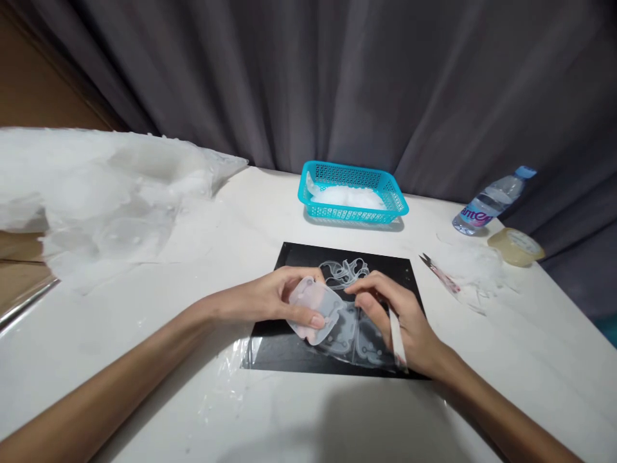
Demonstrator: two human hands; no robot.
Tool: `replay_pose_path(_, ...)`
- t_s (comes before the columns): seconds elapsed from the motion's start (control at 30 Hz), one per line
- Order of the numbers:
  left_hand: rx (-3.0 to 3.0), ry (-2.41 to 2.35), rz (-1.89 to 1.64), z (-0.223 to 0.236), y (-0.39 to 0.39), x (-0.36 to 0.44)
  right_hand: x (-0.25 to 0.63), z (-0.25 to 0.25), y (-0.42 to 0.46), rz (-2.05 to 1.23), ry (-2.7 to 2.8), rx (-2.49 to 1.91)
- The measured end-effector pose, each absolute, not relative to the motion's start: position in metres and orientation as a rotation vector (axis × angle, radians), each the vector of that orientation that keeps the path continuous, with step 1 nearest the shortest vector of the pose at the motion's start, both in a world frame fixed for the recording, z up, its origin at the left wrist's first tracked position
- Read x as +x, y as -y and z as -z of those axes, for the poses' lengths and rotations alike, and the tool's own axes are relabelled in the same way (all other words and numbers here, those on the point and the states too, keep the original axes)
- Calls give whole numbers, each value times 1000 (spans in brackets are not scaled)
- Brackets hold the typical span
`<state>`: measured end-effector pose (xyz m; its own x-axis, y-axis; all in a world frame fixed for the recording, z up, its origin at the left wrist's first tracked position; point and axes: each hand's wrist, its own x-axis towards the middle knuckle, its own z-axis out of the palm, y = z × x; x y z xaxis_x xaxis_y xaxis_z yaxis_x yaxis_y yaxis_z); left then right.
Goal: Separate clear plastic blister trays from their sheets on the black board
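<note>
My left hand is closed on a translucent, milky-white flat piece with rounded edges and small raised marks, the thumb lying across its front. Close to the right edge of that piece is my right hand, its index finger and thumb nearly together. A slim white tool is tucked in its palm; the working end is hidden. Beneath both hands lies a black mat. On the mat rest similar translucent pieces, seemingly in a clear sheet, and a tangle of thin clear trimmings.
A turquoise basket with white pieces stands at the back. A large plastic bag is at left. On the right are scissors, a crumpled clear heap, a tape roll and a tilted-looking water bottle.
</note>
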<state>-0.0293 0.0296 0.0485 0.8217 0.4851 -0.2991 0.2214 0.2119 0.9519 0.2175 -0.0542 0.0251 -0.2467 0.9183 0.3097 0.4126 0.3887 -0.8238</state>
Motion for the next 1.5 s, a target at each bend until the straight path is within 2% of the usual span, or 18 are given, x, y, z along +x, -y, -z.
replay_pose_path(0.17, 1416, -607, -203, -43, -29, -26, 207, -20, 56, -859, 1774, -1203)
replay_pose_path(0.37, 1504, -602, -256, -42, -28, -25, 213, -14, 49, -746, 1891, -1201)
replay_pose_path(0.5, 1578, -629, -242, -42, -26, -26, 213, -11, 49, -782, 1874, -1180)
replay_pose_path(0.73, 1770, -774, -361, -34, -21, -24, 220, -25, 30, -812, 1795, -1236)
replay_pose_path(0.8, 1895, -825, -453, -30, -17, -22, 228, -37, 3, -645, 1708, -1282)
replay_pose_path(0.93, 1998, -843, -443, -21, -5, -17, 248, -61, -70, 30, 1689, -1385)
replay_pose_path(1.03, 2160, -804, -388, -16, 2, -14, 256, -65, -108, 170, 1913, -1437)
replay_pose_path(1.13, 2352, -763, -348, -14, 3, -13, 257, -55, -108, 124, 1993, -1411)
replay_pose_path(1.3, 2475, -834, -325, -18, -1, -14, 261, -36, -44, -32, 2019, -1343)
replay_pose_path(1.43, 2558, -930, -320, -21, -8, -15, 265, -32, 15, -714, 1909, -1248)
replay_pose_path(1.5, 2590, -960, -337, -20, -14, -18, 264, -32, 35, -948, 1905, -1228)
